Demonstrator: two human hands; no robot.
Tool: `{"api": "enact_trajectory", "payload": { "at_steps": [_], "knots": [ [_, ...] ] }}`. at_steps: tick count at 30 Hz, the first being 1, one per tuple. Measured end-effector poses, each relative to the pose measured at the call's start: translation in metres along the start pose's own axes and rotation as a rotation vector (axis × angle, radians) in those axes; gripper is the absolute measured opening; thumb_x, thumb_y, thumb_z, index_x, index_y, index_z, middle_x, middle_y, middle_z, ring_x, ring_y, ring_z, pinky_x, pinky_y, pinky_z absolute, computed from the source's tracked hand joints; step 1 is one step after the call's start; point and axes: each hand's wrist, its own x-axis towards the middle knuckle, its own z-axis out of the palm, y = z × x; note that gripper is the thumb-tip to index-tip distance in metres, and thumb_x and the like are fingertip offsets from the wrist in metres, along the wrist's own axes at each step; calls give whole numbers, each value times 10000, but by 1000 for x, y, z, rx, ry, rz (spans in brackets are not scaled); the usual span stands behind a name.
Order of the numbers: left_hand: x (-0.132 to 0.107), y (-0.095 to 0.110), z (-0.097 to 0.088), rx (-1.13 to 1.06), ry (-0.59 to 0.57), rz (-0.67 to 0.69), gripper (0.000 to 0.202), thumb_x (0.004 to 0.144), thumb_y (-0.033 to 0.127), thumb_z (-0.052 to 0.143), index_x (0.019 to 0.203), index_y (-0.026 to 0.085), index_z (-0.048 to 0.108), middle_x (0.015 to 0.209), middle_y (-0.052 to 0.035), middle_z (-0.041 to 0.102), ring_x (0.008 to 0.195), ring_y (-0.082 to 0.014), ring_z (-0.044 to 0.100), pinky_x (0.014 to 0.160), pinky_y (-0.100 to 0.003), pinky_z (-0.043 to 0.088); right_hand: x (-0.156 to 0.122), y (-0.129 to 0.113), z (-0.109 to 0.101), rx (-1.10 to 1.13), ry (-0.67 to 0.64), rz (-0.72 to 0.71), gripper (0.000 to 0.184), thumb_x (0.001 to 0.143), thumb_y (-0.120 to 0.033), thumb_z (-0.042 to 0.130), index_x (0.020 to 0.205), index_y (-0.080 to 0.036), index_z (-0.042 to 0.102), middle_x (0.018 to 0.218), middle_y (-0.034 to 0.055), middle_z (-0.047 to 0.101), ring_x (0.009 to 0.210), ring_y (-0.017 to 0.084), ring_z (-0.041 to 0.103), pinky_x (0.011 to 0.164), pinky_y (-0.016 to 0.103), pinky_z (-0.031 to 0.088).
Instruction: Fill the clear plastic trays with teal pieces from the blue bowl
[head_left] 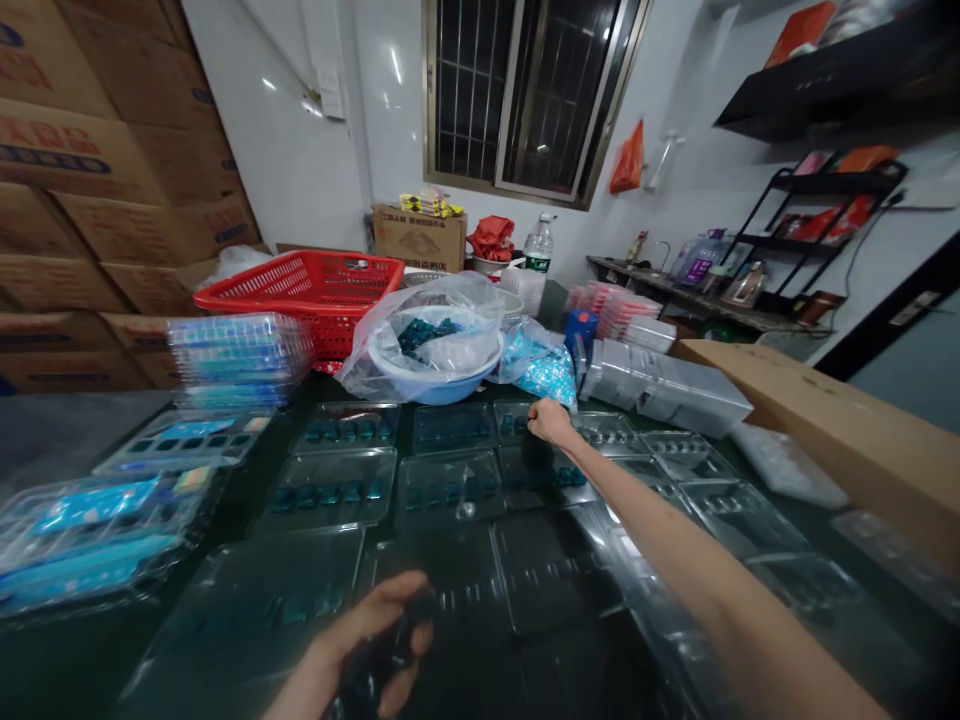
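My right hand reaches forward, fingers closed and pointing down over a clear plastic tray in the far row. Whatever its fingertips pinch is too small to make out. Low in the view, my left hand is blurred, its fingers curled around dark glossy pieces. Rows of clear trays cover the dark table, and several hold small teal blocks set in a line. Behind them stands a blue basin, lined with a plastic bag and holding more dark teal pieces.
A red basket stands at the back left, beside stacked clear cases. Filled cases lie at the left. A bag of light-blue packets sits right of the basin. Clear boxes and a long carton line the right.
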Motion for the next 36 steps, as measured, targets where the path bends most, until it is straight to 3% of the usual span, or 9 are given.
{"api": "enact_trajectory", "payload": {
  "at_steps": [5, 10, 12, 14, 16, 19, 23, 28, 36],
  "knots": [
    [10, -5, -6, -119, -95, 16, 368, 678, 149, 564, 1036, 72, 534, 737, -98, 582, 553, -132, 548, 360, -177, 364, -20, -2, -2, 16, 101, -102, 256, 840, -269, 470, 1049, -123, 501, 1072, 85, 504, 923, 186, 515, 782, 378, 432],
    [15, -13, -17, -189, -234, 80, 350, 681, 125, 555, 1023, 58, 537, 932, -138, 552, 644, -139, 549, 359, -178, 363, -51, -19, -27, 118, 230, -176, 321, 806, -189, 500, 1108, -85, 472, 1031, 140, 519, 980, 249, 468, 830, 423, 354],
    [12, -15, -19, -175, -257, 93, 335, 691, 132, 549, 1017, 55, 542, 911, -132, 551, 644, -137, 545, 368, -178, 362, -79, -36, -40, 185, 277, -228, 334, 798, -174, 490, 1120, -88, 477, 1012, 161, 528, 986, 270, 453, 825, 407, 332],
    [8, -17, -19, -169, -264, 107, 319, 692, 136, 550, 1001, 59, 551, 881, -124, 558, 640, -137, 544, 374, -178, 359, -119, -57, -48, 266, 275, -324, 231, 815, -244, 467, 1010, -162, 560, 958, 104, 561, 918, 222, 489, 781, 329, 359],
    [6, -20, -17, -156, -273, 119, 296, 688, 132, 548, 976, 65, 563, 802, -110, 576, 600, -129, 537, 378, -179, 355, -165, -79, -52, 373, 205, -474, 162, 802, -334, 484, 837, -242, 613, 804, 13, 588, 743, 145, 531, 667, 241, 392],
    [3, -26, -15, -106, -311, 138, 250, 696, 127, 532, 935, 67, 577, 658, -88, 582, 536, -117, 511, 385, -179, 346, -220, -103, -50, 770, 17, -686, 133, 746, -272, 563, 866, -267, 620, 743, -5, 572, 662, 130, 525, 606, 236, 385],
    [-2, -34, -14, -69, -326, 119, 228, 702, 150, 530, 909, 71, 584, 624, -92, 586, 542, -131, 517, 377, -176, 334, -245, -110, -45, 1015, -90, -532, 79, 692, -162, 572, 677, -219, 625, 655, -14, 548, 613, 125, 504, 550, 231, 359],
    [-14, -35, -11, -69, -345, 37, 198, 694, 137, 526, 868, 66, 587, 711, -95, 584, 534, -112, 517, 342, -158, 299, -243, -105, -40, 1450, -323, -220, 87, 703, -250, 581, 689, -165, 598, 568, -29, 504, 501, 86, 436, 474, 206, 321],
    [-18, -41, -12, 19, -293, 98, 172, 673, 275, 607, 739, 121, 570, 703, -48, 578, 500, -101, 519, 321, -159, 278, -252, -116, -28, 1598, -316, -113, 171, 714, -314, 584, 677, -147, 588, 535, -19, 505, 504, 90, 458, 465, 201, 309]
  ]
}}
